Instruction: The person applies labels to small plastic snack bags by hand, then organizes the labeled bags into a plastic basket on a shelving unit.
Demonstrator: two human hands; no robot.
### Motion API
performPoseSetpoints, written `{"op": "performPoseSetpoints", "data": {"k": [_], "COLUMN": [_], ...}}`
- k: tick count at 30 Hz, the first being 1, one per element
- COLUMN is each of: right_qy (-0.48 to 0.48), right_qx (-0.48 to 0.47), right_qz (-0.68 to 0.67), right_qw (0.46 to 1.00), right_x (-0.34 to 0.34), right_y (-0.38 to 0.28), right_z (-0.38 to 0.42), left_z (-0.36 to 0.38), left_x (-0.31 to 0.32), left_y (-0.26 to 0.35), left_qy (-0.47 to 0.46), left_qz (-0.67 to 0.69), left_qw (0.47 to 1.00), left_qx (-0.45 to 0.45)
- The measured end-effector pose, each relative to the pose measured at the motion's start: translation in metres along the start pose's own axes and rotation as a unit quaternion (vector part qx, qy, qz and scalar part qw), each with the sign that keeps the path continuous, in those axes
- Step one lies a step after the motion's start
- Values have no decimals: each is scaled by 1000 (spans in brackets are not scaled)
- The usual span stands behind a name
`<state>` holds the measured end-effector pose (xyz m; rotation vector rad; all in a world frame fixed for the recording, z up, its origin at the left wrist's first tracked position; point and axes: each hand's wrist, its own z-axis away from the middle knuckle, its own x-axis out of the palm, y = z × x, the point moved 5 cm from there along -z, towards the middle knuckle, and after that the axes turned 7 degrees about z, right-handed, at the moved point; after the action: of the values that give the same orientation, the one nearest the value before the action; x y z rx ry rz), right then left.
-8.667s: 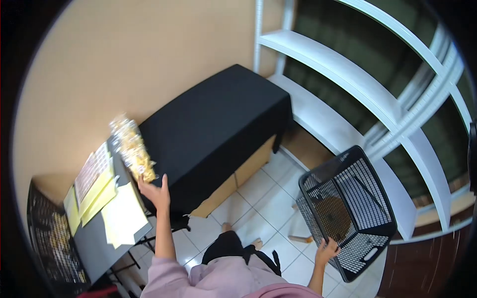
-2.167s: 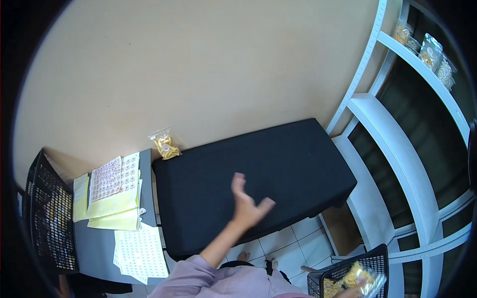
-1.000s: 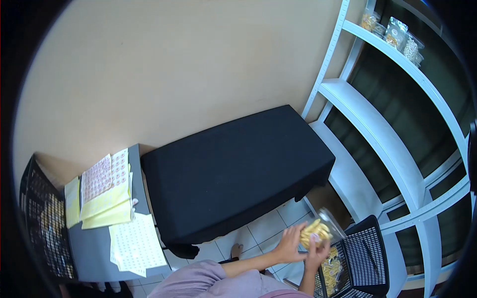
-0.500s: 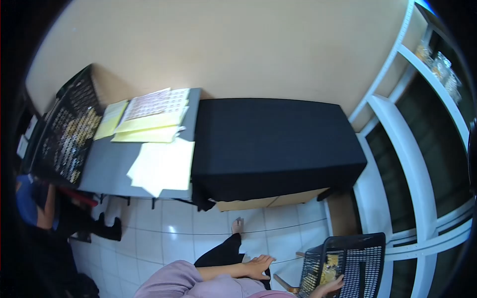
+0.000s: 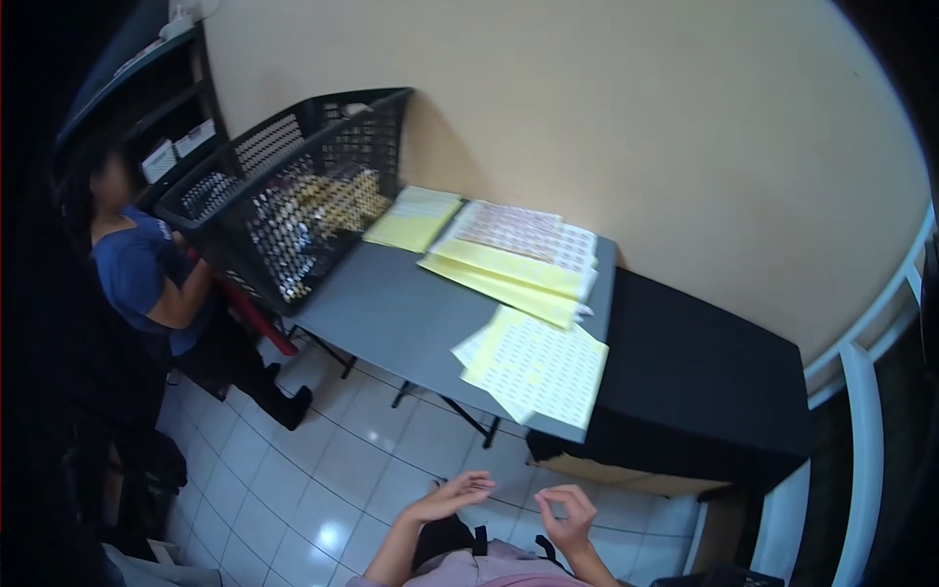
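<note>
My left hand [image 5: 452,497] is held in front of my body over the tiled floor, its fingers stretched out and nothing in it. Beside it on the right is my right hand [image 5: 567,516], fingers curled round so the tips come close to the thumb. Anything between those fingertips is too small to make out. Neither hand touches the grey table [image 5: 377,308] ahead. Nearest to them on that table lie loose sticker sheets [image 5: 538,367], overlapping at its front right corner. Behind those sits a stack of yellow-backed sheets [image 5: 509,259].
A black basket [image 5: 323,147] with small shiny and yellow packets stands at the table's left end. A person in a blue shirt [image 5: 127,264] is beside it. A black-covered table [image 5: 699,377] adjoins on the right, with a white frame [image 5: 861,460] beyond.
My view has swung left. My right hand has left the basket at lower right, and my left hand has lifted off my leg. Both are now raised in front of me.
</note>
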<state>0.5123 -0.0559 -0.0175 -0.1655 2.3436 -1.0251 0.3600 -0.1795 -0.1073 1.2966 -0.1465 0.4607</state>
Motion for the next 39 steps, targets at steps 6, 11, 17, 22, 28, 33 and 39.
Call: {"op": "performPoseSetpoints", "data": {"k": [6,11,17,22,28,33,39], "right_qy": [-114,-99,-69,-70,-117,-159,-140], "right_qx": [-68,-120,-88,-91,-129,-132,-100], "right_qz": [-55,-2,76,100,81,92,134], "right_qw": [990,988,991,988,981,974,976], "right_x": [135,190,208,228,275,312,324], "right_y": [-50,-67,-58,-52,-67,-74,-73], "right_z": [-53,-83,-111,-133,-175,-205,-212], "left_z": [151,202,160,187,167,135,103], "left_x": [-132,-189,-196,-200,-233,-320,-403], "left_y": [170,262,350,418,532,577,602], "left_qy": [114,196,158,158,306,363,376], "left_qz": [91,51,-76,-226,-444,-645,-753], "left_qw": [920,854,834,747,734,653,537], "left_qx": [363,479,523,605,412,160,-54]}}
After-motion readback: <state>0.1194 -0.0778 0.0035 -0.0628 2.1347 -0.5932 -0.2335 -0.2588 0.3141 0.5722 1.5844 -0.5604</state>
